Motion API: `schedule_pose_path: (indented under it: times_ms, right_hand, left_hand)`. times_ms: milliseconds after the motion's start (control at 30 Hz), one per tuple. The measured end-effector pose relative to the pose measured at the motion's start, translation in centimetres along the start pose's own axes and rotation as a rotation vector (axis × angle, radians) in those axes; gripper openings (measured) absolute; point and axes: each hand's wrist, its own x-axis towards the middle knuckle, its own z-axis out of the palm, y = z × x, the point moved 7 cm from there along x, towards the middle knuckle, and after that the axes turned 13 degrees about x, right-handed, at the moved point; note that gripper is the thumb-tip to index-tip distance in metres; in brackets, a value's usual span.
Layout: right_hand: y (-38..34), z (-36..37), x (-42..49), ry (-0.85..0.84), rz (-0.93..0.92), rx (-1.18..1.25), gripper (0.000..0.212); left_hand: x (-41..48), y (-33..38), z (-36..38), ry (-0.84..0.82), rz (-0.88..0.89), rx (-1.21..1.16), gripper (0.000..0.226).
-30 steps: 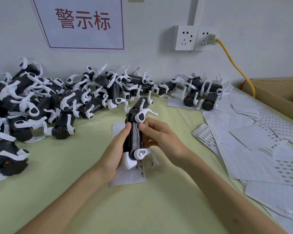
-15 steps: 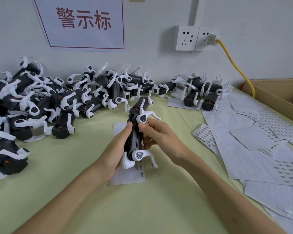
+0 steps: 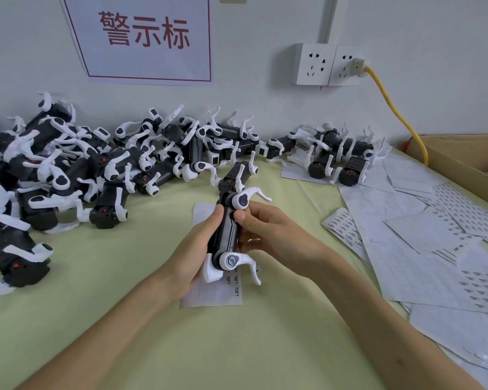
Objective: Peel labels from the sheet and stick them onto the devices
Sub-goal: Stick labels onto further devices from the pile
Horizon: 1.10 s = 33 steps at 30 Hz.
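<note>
Device (image 3: 226, 235) in L hand (image 3: 192, 257) & R hand (image 3: 271, 235) grip, label sheet (image 3: 209, 296) under, device pile (image 3: 68, 170) behind

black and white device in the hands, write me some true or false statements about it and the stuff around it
1. Both the left hand and the right hand hold the black device with white plastic legs above the small white label sheet. True.
2. The yellow cable lies unplugged on the table. False: it is plugged into the right white wall socket.
3. A large pile of black and white devices lies at the left of the pale green table. True.
4. The loose white paper sheets are spread to the left of the hands. False: they lie at the right.
</note>
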Motion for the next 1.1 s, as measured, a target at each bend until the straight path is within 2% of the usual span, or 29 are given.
schedule_pose_path:
  times_ms: [233,533,867,1100]
  right_hand:
    - [-0.3,-0.2,-0.1,0.007,0.001,-0.083,0.041]
    - [-0.6,0.3,-0.3,0.017,-0.030,-0.193,0.043]
    - [-1.1,0.4,-0.3,0.016,-0.071,-0.246,0.023]
    - [-1.0,0.9,-0.3,-0.017,-0.066,-0.310,0.018]
  left_hand:
    - [0.2,0.1,-0.3,0.007,0.000,0.032,0.061]
    - [0.1,0.0,-0.1,0.012,-0.006,0.056,0.053]
    - [0.4,0.0,-0.6,0.027,0.003,0.077,0.060]
    - [0.3,0.0,-1.2,0.047,-0.057,-0.069,0.053]
